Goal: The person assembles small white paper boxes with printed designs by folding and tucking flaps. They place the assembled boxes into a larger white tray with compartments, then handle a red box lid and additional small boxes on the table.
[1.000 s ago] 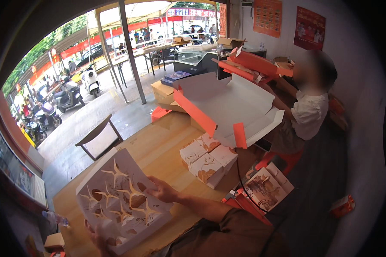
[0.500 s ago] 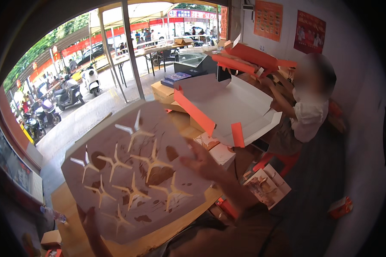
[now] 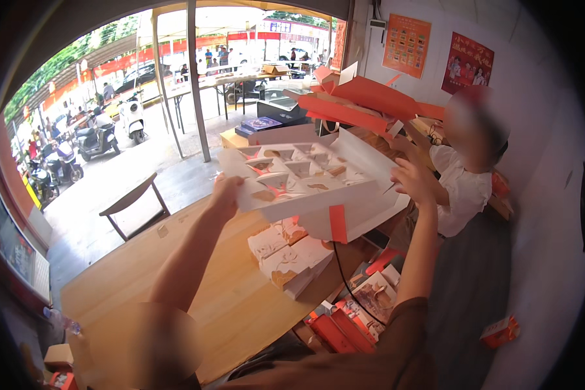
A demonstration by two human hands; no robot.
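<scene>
A white cardboard box insert (image 3: 299, 198), printed with brown patterns and divided by Y-shaped cut-outs into several pockets, is raised above the far right part of the table. My left hand (image 3: 226, 196) is closed on its near left corner. At the insert's right end my right hand (image 3: 413, 181) has its fingers curled at the white edge. Behind and under the insert lies an opened flat box (image 3: 370, 211), white inside with red tabs; where the two touch cannot be made out. Small patterned white boxes (image 3: 292, 260) sit on the table below.
The wooden table (image 3: 143, 279) stretches in front of me, with a chair (image 3: 136, 205) beyond it. At the right a co-worker (image 3: 465, 182) handles large red box pieces (image 3: 370, 101). Packages (image 3: 351, 318) lie low by my right side, and a red carton (image 3: 500, 331) sits on the floor.
The insert has moved from over the table, away and to the right, to the opened box. It was tilted up before and now lies flatter. The small white boxes have come into fuller view.
</scene>
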